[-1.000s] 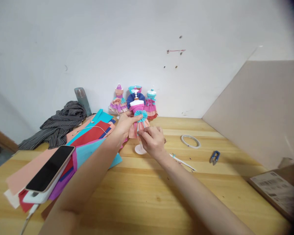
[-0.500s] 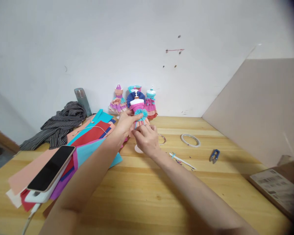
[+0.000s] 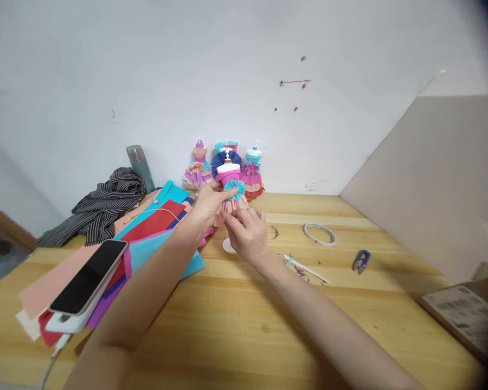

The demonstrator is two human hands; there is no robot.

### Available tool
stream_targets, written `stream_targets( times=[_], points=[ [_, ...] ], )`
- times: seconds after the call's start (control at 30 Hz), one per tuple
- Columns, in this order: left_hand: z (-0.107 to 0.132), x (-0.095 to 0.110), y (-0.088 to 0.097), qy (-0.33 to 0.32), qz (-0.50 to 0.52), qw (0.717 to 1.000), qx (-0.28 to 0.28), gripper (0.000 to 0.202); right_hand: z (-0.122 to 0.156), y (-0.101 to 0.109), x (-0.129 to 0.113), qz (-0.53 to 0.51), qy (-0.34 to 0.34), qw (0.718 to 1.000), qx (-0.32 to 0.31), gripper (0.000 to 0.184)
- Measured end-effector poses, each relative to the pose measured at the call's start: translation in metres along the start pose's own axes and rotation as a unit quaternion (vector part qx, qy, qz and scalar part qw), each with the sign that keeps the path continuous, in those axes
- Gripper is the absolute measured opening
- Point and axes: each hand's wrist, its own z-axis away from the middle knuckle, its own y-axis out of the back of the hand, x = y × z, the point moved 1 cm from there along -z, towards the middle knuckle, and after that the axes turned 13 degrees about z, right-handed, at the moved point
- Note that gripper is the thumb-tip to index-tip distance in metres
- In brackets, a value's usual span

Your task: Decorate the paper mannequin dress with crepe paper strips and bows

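A miniature dress form [image 3: 228, 176] in a pink paper bodice and a peach striped skirt is held upright above the table. My left hand [image 3: 212, 200] grips it at the waist, thumb against a pleated turquoise paper rosette [image 3: 235, 189]. At the skirt's lower edge, the fingers of my right hand [image 3: 248, 233] are closed in a pinch on the peach paper skirt [image 3: 236, 205]. Its round pale base [image 3: 229, 246] shows below. Behind it stand other dressed forms, one in peach and purple [image 3: 199, 168], another in turquoise and pink [image 3: 253, 170].
Coloured paper sheets [image 3: 152, 222], a phone [image 3: 89, 276] and a striped cloth [image 3: 108, 203] lie left, near a flask [image 3: 140, 168]. Rightward are a tape roll [image 3: 320, 234], a white stick [image 3: 307, 269] among scraps, thread snips [image 3: 361, 261] and a cardboard box [image 3: 463, 309].
The view has shifted slightly. My right-hand fingers have moved a little down from the skirt, uncovering more of its striped front. My left hand keeps its hold.
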Motion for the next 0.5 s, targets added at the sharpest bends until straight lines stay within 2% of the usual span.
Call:
stream_targets(
  times=[0.13,0.33,0.5],
  points=[
    [0.000,-0.001,0.001,-0.007,0.003,1.000,-0.005,0.032,-0.006,-0.003,-0.002,0.010,0.008,1.000,-0.006,0.017],
    [0.003,0.002,0.008,0.011,0.009,1.000,-0.015,0.032,-0.002,0.008,0.002,-0.045,-0.030,0.999,0.003,0.015],
    [0.006,0.008,0.006,0.017,0.022,1.000,-0.002,0.032,0.004,0.004,0.001,-0.020,0.000,1.000,-0.017,0.015]
  ],
)
